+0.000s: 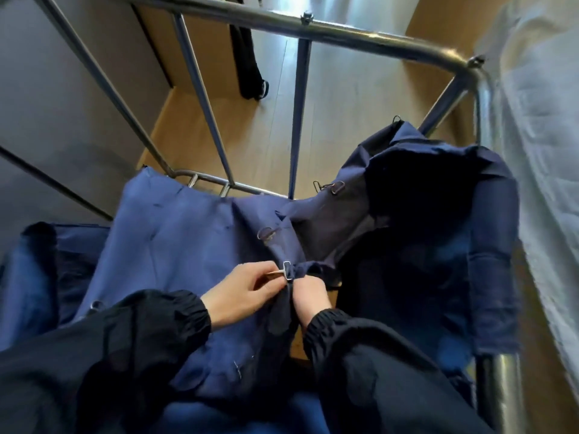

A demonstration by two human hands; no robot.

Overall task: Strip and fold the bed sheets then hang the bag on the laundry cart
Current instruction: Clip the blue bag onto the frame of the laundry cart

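I look down into the cart [344, 29], a frame of shiny metal tubes that stands on a wooden floor [344, 104]. The bag [188, 245] is dark blue cloth and lies loose inside the frame. On the left side its cloth is spread wide and reaches up to the low far rail. On the right side it is folded over the right rail of the cart and hangs down there. The middle of the bag sags between these two sides, with a dark opening toward the right.

Both hands are at the middle of the near part of the bag, close together. The left hand [241, 292] pinches with thumb and fingers at a small metal buckle [286, 270] that sits on a seam of the bag. The right hand [308, 292] is just beside it, fingers curled into a fold of the cloth under the buckle, grasping it. Both arms wear black sleeves [141, 339] with elastic cuffs.

More metal parts are on the edge of the bag: one ring [266, 234] a little beyond the buckle, one clip [336, 187] further toward the far rail, and one hook [396, 119] at the highest point of the cloth near the far right corner.

White sheets [539, 120] fill the right edge of the view, outside the cart. A black thing [250, 73] lies on the floor beyond the far rail; I cannot tell what it is.
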